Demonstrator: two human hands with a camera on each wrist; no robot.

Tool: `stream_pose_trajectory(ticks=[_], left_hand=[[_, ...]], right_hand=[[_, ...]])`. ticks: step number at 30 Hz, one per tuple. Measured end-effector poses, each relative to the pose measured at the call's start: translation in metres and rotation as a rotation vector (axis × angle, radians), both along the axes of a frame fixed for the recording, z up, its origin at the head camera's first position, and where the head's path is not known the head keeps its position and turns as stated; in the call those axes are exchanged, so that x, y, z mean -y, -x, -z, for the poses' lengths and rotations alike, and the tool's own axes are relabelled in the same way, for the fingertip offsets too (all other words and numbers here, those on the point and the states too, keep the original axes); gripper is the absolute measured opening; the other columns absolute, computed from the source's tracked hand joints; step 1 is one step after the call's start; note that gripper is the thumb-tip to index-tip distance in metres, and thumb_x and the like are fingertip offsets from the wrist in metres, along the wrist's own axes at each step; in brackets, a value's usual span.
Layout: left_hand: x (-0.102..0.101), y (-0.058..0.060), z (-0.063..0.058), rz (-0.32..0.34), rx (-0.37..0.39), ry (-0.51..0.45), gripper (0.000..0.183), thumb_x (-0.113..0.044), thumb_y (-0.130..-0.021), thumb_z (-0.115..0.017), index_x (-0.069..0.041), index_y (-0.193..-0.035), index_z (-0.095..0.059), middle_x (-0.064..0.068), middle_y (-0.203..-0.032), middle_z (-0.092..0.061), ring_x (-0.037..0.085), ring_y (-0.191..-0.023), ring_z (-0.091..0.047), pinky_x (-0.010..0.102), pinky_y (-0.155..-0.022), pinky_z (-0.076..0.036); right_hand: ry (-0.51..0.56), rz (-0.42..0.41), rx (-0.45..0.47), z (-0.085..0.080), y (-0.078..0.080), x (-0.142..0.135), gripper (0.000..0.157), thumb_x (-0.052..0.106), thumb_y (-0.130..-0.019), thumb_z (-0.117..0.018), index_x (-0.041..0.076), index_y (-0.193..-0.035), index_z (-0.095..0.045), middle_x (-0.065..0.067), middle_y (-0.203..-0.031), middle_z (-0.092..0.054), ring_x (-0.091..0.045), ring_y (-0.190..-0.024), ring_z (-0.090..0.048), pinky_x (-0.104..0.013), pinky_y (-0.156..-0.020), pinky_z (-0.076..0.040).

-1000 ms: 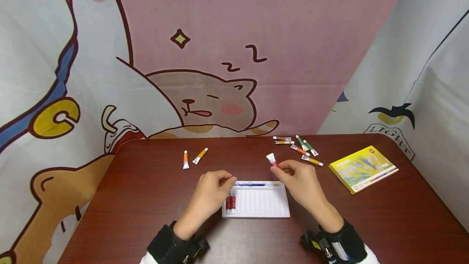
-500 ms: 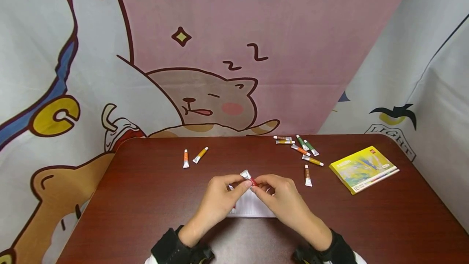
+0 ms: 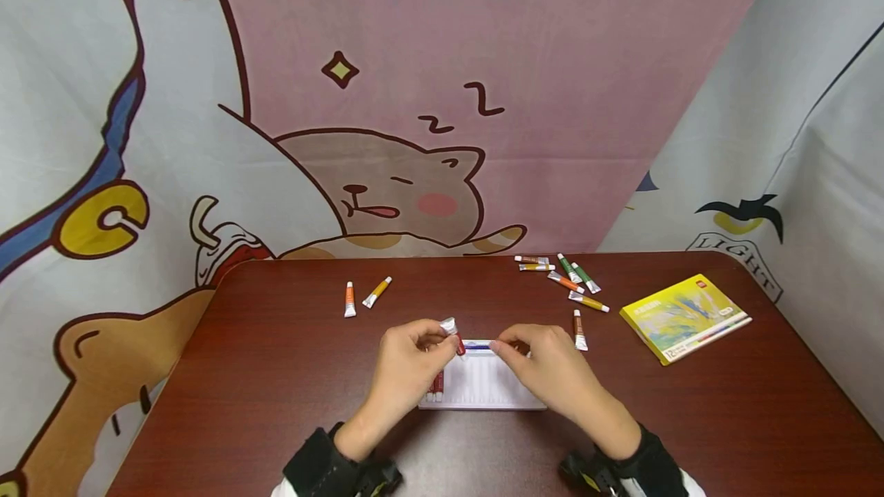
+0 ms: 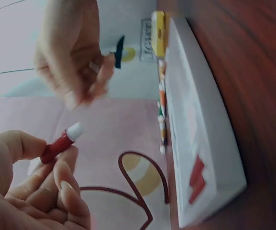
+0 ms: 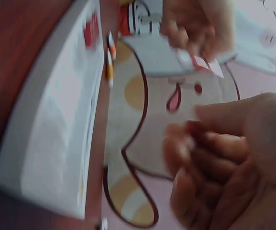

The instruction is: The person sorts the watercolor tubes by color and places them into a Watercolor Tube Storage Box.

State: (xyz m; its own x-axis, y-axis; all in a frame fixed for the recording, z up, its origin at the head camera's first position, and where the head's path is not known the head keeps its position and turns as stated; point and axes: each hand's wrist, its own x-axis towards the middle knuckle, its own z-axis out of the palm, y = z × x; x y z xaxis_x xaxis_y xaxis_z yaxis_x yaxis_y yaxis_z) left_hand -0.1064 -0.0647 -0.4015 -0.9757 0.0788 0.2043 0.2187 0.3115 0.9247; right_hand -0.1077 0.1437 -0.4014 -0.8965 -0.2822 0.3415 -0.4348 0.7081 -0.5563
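Observation:
My left hand (image 3: 407,363) pinches a small red paint tube (image 4: 57,146) between thumb and fingers, over the tray's back left part. In the left wrist view the tube's white cap points up and away from the palm. My right hand (image 3: 552,366) is apart from the tube, over the tray's right end, its fingers loosely bent with nothing seen between them. Below both hands lies a white ribbed tray (image 3: 483,397). Two dark red paint tubes (image 3: 435,386) lie side by side at its left end, partly hidden by the left hand. A blue-handled paintbrush (image 3: 476,346) lies along its back edge.
Behind the tray on the left lie an orange tube (image 3: 350,300) and a yellow tube (image 3: 377,292). Several more tubes, among them a green tube (image 3: 585,278), are scattered at the back right. A brown tube (image 3: 578,330) lies nearer, left of a yellow box (image 3: 684,319).
The red tube has moved left from my right hand, through both hands' fingers, into my left hand alone. My right hand has let go and drawn back right.

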Motion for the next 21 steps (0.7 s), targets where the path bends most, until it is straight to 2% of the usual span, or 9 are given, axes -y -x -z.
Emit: stream_pose_trajectory(ticks=[4,7,9,12,15,21], left_hand=[[0.004,0.004,0.005,-0.030,0.005,0.083,0.009,-0.009,-0.076,-0.068,-0.017,-0.073,-0.070,-0.008,-0.062,-0.065,0.006,-0.053,-0.055,0.021,-0.044,-0.040],[0.005,0.006,0.010,-0.025,0.016,0.134,0.005,-0.009,-0.075,-0.067,-0.013,-0.074,-0.070,-0.007,-0.060,-0.064,0.005,-0.050,-0.053,0.021,-0.041,-0.038],[0.006,0.007,0.013,-0.030,0.026,0.173,0.005,-0.010,-0.074,-0.067,-0.013,-0.075,-0.071,-0.007,-0.058,-0.063,0.004,-0.047,-0.052,0.021,-0.039,-0.037],[0.007,0.008,0.016,-0.040,0.037,0.233,0.005,-0.011,-0.073,-0.066,-0.014,-0.073,-0.070,-0.009,-0.055,-0.061,0.003,-0.042,-0.048,0.021,-0.038,-0.037],[0.008,0.008,0.019,-0.051,0.056,0.290,0.008,-0.012,-0.072,-0.067,-0.018,-0.068,-0.069,-0.011,-0.052,-0.059,0.002,-0.040,-0.046,0.022,-0.038,-0.036],[0.008,0.008,0.023,-0.048,0.078,0.392,0.014,-0.016,-0.071,-0.067,-0.024,-0.060,-0.065,-0.015,-0.049,-0.056,0.003,-0.042,-0.046,0.024,-0.039,-0.035]], right_hand=[[-0.181,0.119,0.145,0.003,0.007,-0.020,0.017,0.026,-0.082,-0.071,0.021,-0.067,-0.066,0.013,-0.053,-0.049,-0.004,-0.045,-0.039,-0.033,-0.048,-0.036],[-0.245,0.155,0.280,0.006,0.010,-0.031,0.030,0.025,-0.083,-0.069,0.018,-0.056,-0.059,0.009,-0.048,-0.040,-0.008,-0.042,-0.033,-0.026,-0.040,-0.025],[-0.287,0.167,0.360,0.007,0.011,-0.036,0.035,0.025,-0.083,-0.068,0.018,-0.052,-0.055,0.008,-0.046,-0.035,-0.009,-0.042,-0.031,-0.025,-0.040,-0.022],[-0.338,0.170,0.443,0.009,0.012,-0.039,0.029,0.025,-0.083,-0.068,0.017,-0.056,-0.061,0.007,-0.048,-0.040,-0.011,-0.044,-0.036,-0.027,-0.041,-0.026],[-0.379,0.157,0.487,0.011,0.013,-0.039,0.021,0.024,-0.082,-0.069,0.017,-0.063,-0.066,0.005,-0.052,-0.048,-0.013,-0.046,-0.042,-0.029,-0.043,-0.031],[-0.381,0.111,0.543,0.013,0.012,-0.039,0.019,0.022,-0.080,-0.071,0.017,-0.062,-0.066,0.003,-0.052,-0.052,-0.014,-0.047,-0.044,-0.028,-0.043,-0.033]])
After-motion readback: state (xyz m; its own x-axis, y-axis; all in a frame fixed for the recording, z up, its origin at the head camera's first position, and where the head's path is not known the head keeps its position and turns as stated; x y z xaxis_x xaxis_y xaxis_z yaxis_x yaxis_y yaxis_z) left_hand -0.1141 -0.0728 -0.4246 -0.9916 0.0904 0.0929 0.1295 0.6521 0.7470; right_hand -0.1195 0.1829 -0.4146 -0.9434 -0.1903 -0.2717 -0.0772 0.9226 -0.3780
